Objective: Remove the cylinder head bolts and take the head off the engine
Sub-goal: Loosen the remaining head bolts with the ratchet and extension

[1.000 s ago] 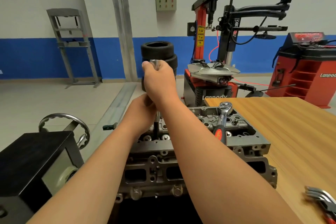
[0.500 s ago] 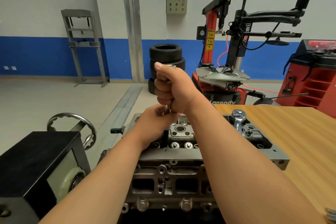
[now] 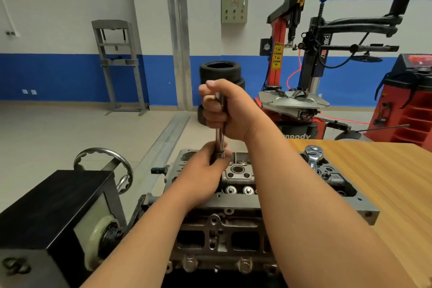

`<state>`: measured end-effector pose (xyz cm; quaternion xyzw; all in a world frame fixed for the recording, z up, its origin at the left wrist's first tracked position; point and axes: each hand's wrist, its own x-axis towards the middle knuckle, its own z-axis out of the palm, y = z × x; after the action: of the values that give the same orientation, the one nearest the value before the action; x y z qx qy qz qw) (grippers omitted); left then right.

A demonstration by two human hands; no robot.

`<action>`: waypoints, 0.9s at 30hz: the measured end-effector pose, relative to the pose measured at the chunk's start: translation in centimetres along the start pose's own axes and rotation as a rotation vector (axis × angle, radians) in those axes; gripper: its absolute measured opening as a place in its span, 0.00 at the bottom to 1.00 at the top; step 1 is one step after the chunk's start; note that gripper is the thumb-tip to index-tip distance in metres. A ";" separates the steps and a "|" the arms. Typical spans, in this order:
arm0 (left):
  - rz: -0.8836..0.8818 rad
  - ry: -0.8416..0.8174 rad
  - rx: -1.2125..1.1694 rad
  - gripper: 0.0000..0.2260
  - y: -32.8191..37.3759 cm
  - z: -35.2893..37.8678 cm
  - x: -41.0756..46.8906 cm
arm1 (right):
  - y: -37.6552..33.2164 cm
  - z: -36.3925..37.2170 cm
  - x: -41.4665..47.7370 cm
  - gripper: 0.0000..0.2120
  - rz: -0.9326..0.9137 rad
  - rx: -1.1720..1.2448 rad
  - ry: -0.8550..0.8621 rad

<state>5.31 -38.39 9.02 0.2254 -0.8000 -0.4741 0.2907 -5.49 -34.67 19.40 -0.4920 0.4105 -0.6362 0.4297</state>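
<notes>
Chrome bar (image 3: 219, 140) upright over the head (image 3: 238, 196), both hands on it.
Right hand (image 3: 228, 109) fisted round its top, left hand (image 3: 205, 170) wrapped round its base; head sits beside the bench (image 3: 374, 182), ratchet (image 3: 312, 155) on top.

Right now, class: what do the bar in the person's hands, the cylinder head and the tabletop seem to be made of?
Bar: polished, likely chromed steel, mirror highlights. Cylinder head: probably cast aluminium, dull grey grainy surface. Tabletop: wood or wood-look laminate, orange-brown grain lines.
</notes>
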 end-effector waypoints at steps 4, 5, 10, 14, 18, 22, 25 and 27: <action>0.048 0.154 0.015 0.08 -0.6 0.1 -0.4 | 2.6 0.1 -1.0 0.19 -0.146 -0.288 0.383; 0.038 0.241 0.028 0.08 -0.4 0.2 -0.4 | 3.7 0.3 -1.5 0.18 -0.205 -0.400 0.458; -0.087 0.280 0.083 0.07 0.3 0.6 -0.6 | 7.3 -0.1 -3.5 0.14 -0.242 -0.600 0.536; -0.055 0.082 -0.034 0.14 -0.1 0.0 -0.8 | 7.7 -0.6 -3.8 0.16 -0.218 -0.507 0.533; 0.004 0.050 -0.195 0.14 -0.6 -0.4 -1.1 | 7.9 -0.5 -4.2 0.15 -0.161 -0.529 0.427; 0.042 0.150 -0.186 0.11 -0.7 -0.3 -1.1 | 7.9 -0.7 -4.7 0.11 -0.182 -0.617 0.483; 0.062 0.196 -0.083 0.07 -0.7 -0.2 -1.2 | 7.8 -0.6 -5.0 0.14 -0.232 -0.586 0.562; 0.046 0.201 -0.056 0.07 -0.7 0.0 -1.1 | 7.8 -0.7 -4.9 0.16 -0.275 -0.541 0.583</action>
<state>6.15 -37.97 8.11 0.2453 -0.7581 -0.4645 0.3864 -4.37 -32.19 10.56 -0.4366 0.5978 -0.6695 0.0616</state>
